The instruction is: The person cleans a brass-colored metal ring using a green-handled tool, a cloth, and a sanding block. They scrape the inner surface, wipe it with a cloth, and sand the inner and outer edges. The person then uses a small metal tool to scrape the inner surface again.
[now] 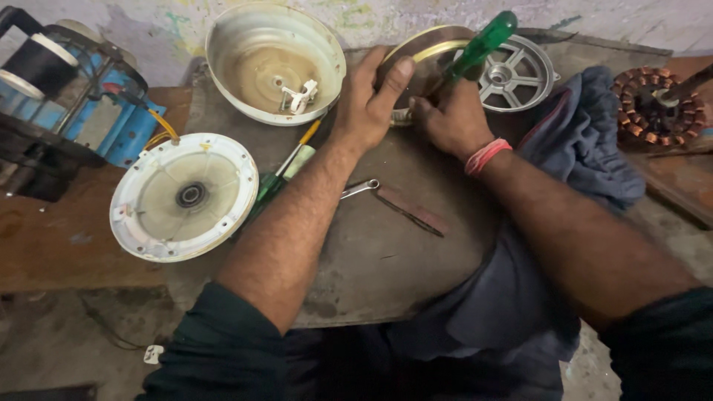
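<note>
Left hand cupped, right hand fisted, forearms converging

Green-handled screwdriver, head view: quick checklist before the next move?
1. Grip on green-handled screwdriver: right hand closed around it. Ok.
2. Round metal part braced: left hand rests on its rim. Ok.
3. Screwdriver tip seated: hidden behind the hands. Cannot tell.
4. Part steady: it stands tilted on the bench, supported only by the hands. Not ok.
5. Loose tools clear of the forearms: small wrench and second screwdriver lie right beside the left forearm. Not ok.
6. Blue cloth clear of the part: lies beside the right wrist, apart. Ok.
</note>
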